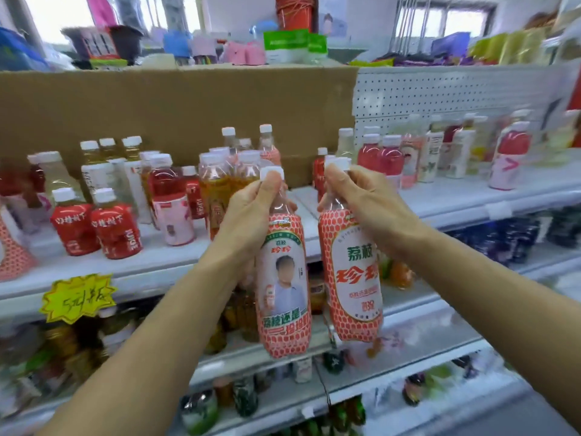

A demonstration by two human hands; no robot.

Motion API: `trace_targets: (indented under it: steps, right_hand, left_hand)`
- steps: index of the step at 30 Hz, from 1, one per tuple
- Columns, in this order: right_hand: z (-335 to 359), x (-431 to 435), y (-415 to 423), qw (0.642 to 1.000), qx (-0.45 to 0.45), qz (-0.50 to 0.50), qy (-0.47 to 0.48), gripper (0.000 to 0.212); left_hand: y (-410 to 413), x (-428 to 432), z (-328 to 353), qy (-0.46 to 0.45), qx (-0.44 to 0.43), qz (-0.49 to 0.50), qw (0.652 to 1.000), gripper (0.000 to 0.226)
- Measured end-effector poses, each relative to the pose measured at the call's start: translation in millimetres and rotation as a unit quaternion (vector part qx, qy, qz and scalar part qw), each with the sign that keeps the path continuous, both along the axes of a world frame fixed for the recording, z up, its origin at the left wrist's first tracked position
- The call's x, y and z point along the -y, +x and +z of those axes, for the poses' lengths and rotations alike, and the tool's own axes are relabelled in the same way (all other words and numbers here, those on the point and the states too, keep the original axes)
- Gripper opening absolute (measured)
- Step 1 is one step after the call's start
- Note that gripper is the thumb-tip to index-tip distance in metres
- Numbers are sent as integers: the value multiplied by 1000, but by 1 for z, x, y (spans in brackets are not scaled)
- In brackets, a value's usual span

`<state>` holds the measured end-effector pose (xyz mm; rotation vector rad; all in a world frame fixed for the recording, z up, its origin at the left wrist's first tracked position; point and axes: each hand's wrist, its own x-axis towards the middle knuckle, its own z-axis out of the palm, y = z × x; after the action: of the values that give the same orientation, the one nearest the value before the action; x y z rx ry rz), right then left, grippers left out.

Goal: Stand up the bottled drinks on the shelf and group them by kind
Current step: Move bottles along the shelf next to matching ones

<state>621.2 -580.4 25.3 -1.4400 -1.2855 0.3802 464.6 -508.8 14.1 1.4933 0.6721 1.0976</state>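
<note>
My left hand (251, 212) grips the neck of a lychee soda bottle (284, 294) with a red-scaled label and white cap. My right hand (358, 199) holds the neck of a second bottle of the same kind (353, 278). Both hang upright side by side in the air, in front of the white shelf (456, 196). Behind them on that shelf stand mixed bottles: two red-labelled ones (116, 228) at the left, amber tea bottles (217, 184) in the middle, and pink drinks (380, 158) to the right.
A brown cardboard sheet (173, 102) backs the left half of the shelf, white pegboard (456, 89) the right. A yellow price tag (78, 297) hangs on the shelf edge. Lower shelves hold more bottles. Another red-scaled bottle (12, 250) shows at the far left.
</note>
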Motion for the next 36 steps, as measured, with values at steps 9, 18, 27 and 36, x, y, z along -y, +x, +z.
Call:
trace_targets:
  steps: [9, 18, 27, 36]
  right_hand:
    - [-16, 59, 132, 996, -62, -65, -3, 48]
    - [-42, 61, 277, 987, -127, -96, 0, 38]
    - [-24, 33, 439, 990, -98, -103, -4, 36]
    - [-17, 31, 574, 988, -139, -65, 19, 46]
  left_hand:
    - [138, 36, -15, -13, -20, -50, 998, 35]
    - [281, 21, -42, -32, -31, -94, 995, 34]
    - [452, -8, -27, -70, -8, -132, 989, 32]
    - [579, -10, -9, -62, -8, -148, 987, 34]
